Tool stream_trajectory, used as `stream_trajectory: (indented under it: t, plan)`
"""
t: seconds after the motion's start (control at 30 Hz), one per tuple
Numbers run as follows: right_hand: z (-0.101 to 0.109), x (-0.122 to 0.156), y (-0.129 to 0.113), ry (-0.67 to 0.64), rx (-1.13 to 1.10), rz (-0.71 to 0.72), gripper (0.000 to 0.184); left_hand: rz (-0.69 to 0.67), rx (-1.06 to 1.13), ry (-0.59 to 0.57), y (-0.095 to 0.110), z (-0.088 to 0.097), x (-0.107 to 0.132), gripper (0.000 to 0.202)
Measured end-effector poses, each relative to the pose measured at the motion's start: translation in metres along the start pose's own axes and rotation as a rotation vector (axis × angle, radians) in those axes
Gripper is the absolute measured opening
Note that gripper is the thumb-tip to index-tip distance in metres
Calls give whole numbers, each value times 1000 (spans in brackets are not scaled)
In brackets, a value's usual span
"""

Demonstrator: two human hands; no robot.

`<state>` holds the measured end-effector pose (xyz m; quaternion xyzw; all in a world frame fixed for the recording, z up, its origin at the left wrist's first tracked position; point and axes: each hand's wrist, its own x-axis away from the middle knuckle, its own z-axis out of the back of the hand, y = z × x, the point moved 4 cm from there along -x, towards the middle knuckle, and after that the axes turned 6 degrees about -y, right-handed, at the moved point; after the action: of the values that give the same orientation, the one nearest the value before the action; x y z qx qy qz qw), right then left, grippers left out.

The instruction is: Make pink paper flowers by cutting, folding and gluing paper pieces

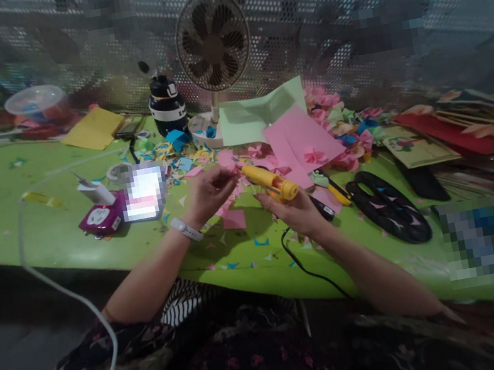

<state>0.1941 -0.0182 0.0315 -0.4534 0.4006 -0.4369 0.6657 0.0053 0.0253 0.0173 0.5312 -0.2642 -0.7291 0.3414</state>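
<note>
My right hand (297, 211) is wrapped round a yellow hot glue gun (270, 179), whose nozzle points left toward my other hand. A white band circles the wrist of my left hand (210, 193), and its fingers pinch a small pink paper piece (227, 161) close to the nozzle. I cannot tell whether nozzle and paper touch. Pink paper scraps lie beneath both hands, among them a square pink piece (234, 219). Behind the glue gun a larger pink sheet (301, 140) leans over a pale green sheet (245, 121).
A lit phone (146, 193) lies beside a purple power socket (102, 218) with a white plug. Farther back stand a dark bottle (168, 109) and a fan (213, 41). Pink paper flowers (323, 101) are heaped behind; a black oval object (389, 207) lies at right.
</note>
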Motion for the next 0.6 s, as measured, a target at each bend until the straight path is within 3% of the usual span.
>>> stream_trajectory:
  t: [0.6]
  plan:
    - [-2, 0, -1, 8, 14, 14, 48, 37, 5, 14, -6, 1, 1, 21]
